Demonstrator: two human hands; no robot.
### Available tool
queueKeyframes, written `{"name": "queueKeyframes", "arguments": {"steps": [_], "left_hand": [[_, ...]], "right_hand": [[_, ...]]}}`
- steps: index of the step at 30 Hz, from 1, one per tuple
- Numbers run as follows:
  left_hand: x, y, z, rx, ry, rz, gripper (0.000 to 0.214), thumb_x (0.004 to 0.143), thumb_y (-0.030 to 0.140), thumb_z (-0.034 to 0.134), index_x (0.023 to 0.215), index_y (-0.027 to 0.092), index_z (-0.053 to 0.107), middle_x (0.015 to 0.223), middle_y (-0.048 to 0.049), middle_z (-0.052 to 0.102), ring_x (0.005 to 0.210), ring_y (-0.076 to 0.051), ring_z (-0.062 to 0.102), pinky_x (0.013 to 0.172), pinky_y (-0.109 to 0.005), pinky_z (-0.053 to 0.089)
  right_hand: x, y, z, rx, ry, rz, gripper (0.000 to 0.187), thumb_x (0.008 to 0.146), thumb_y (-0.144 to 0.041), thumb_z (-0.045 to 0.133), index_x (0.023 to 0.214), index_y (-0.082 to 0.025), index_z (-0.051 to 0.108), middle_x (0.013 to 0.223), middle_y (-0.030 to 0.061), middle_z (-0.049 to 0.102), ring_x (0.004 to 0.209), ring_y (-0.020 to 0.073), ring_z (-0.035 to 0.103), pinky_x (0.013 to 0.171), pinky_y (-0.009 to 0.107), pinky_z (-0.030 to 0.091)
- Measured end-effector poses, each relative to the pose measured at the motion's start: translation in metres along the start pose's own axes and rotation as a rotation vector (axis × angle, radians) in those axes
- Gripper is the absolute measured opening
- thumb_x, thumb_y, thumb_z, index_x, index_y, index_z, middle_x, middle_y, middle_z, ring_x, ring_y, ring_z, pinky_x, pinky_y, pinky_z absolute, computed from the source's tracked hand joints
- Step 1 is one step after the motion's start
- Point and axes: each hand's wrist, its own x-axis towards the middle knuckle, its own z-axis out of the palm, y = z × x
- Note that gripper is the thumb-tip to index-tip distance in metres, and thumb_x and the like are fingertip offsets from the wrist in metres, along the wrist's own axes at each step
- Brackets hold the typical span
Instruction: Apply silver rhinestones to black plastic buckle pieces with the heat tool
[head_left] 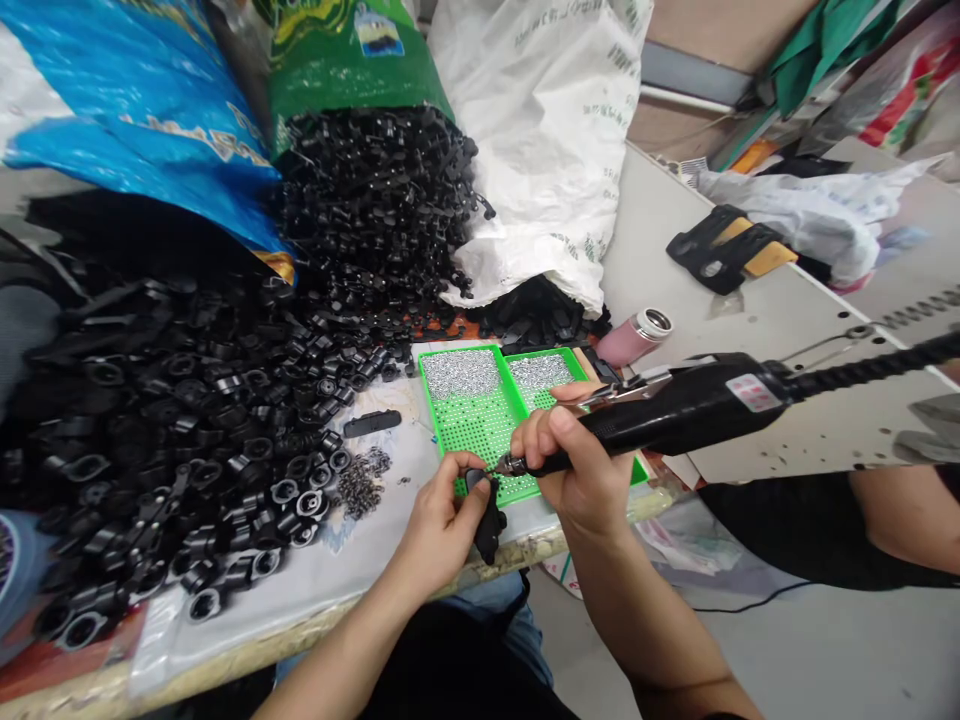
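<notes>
My left hand (444,512) pinches a small black plastic part (489,528) over the table's front edge. Wrapped around a black electric screwdriver (660,405), my right hand (581,450) points its tip left, down onto the top of that part. Whether a screw sits under the tip is too small to tell. Behind both hands lies a green perforated tray (429,392) in two sections, with many small silvery screws (461,372) at the far end. Left of my left hand are a small pile of metal bits (363,484) and a flat black plastic piece (372,424).
Heaped black plastic parts (187,430) cover the table's left side. Behind stand a blue sack (150,90), a green sack (352,70) spilling black pieces and a white sack (540,130). A pink flask (634,338) lies tilted beyond the tray. Another person's arm (904,515) shows at right.
</notes>
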Motion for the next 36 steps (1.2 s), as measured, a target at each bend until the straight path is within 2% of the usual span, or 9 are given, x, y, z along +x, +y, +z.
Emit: {"name": "queueKeyframes", "arguments": {"steps": [4, 7, 12, 14, 18, 25, 29, 36], "left_hand": [[-0.001, 0.003, -0.001, 0.031, -0.012, 0.001, 0.025, 0.098, 0.046, 0.054, 0.108, 0.023, 0.057, 0.069, 0.0057, 0.045, 0.059, -0.014, 0.041, 0.055, -0.022, 0.034], [-0.001, 0.006, -0.001, 0.053, -0.002, 0.025, 0.022, 0.099, 0.043, 0.053, 0.106, 0.023, 0.057, 0.073, 0.0041, 0.049, 0.063, -0.014, 0.042, 0.058, -0.023, 0.035], [-0.001, 0.005, 0.000, 0.028, -0.024, -0.023, 0.024, 0.099, 0.044, 0.053, 0.107, 0.022, 0.057, 0.065, 0.0066, 0.044, 0.055, -0.012, 0.040, 0.052, -0.022, 0.031], [-0.001, 0.004, 0.001, 0.037, -0.023, -0.041, 0.027, 0.095, 0.043, 0.059, 0.113, 0.022, 0.056, 0.068, 0.0064, 0.047, 0.054, -0.012, 0.041, 0.050, -0.022, 0.030], [-0.001, 0.003, 0.001, 0.084, -0.020, -0.029, 0.031, 0.091, 0.038, 0.064, 0.117, 0.022, 0.056, 0.080, 0.0031, 0.058, 0.059, -0.012, 0.049, 0.053, -0.023, 0.035], [-0.001, 0.004, 0.002, 0.130, -0.025, -0.022, 0.032, 0.093, 0.040, 0.062, 0.118, 0.020, 0.057, 0.076, 0.0032, 0.058, 0.056, -0.013, 0.046, 0.053, -0.024, 0.033], [-0.001, 0.004, 0.002, 0.149, -0.023, -0.002, 0.030, 0.093, 0.037, 0.061, 0.117, 0.020, 0.057, 0.079, 0.0025, 0.061, 0.055, -0.012, 0.045, 0.052, -0.025, 0.033], [-0.002, 0.003, 0.004, 0.134, -0.012, 0.016, 0.022, 0.094, 0.034, 0.060, 0.111, 0.020, 0.058, 0.072, 0.0049, 0.057, 0.054, -0.013, 0.046, 0.051, -0.025, 0.031]], "right_hand": [[-0.001, -0.004, 0.002, -0.033, -0.040, -0.013, 0.024, 0.086, -0.025, 0.066, 0.109, -0.025, 0.057, 0.052, -0.0115, 0.053, 0.040, 0.0107, 0.052, 0.048, 0.029, 0.051], [-0.002, -0.003, 0.002, -0.063, -0.022, 0.007, 0.029, 0.086, -0.027, 0.067, 0.113, -0.025, 0.057, 0.051, -0.0117, 0.052, 0.039, 0.0114, 0.051, 0.048, 0.030, 0.052], [-0.006, -0.002, 0.000, -0.045, -0.008, 0.000, 0.019, 0.087, -0.023, 0.066, 0.104, -0.025, 0.058, 0.053, -0.0106, 0.054, 0.042, 0.0114, 0.054, 0.049, 0.030, 0.052], [-0.007, -0.002, -0.002, -0.034, -0.029, -0.006, 0.015, 0.088, -0.021, 0.066, 0.101, -0.025, 0.058, 0.054, -0.0100, 0.056, 0.043, 0.0112, 0.056, 0.050, 0.030, 0.052], [-0.009, 0.003, -0.004, -0.072, -0.045, -0.001, 0.016, 0.088, -0.023, 0.067, 0.099, -0.025, 0.056, 0.054, -0.0104, 0.057, 0.043, 0.0114, 0.055, 0.049, 0.029, 0.050], [-0.015, 0.015, -0.010, -0.228, -0.080, 0.023, 0.017, 0.091, -0.031, 0.068, 0.101, -0.025, 0.056, 0.055, -0.0100, 0.054, 0.045, 0.0126, 0.057, 0.052, 0.031, 0.051], [-0.017, 0.017, -0.010, -0.231, -0.088, 0.018, 0.021, 0.091, -0.030, 0.070, 0.104, -0.027, 0.054, 0.056, -0.0102, 0.053, 0.046, 0.0130, 0.057, 0.050, 0.031, 0.051], [-0.017, 0.021, -0.008, -0.184, -0.137, 0.059, 0.021, 0.091, -0.031, 0.070, 0.087, -0.025, 0.050, 0.055, -0.0115, 0.049, 0.044, 0.0105, 0.054, 0.048, 0.028, 0.050]]}}
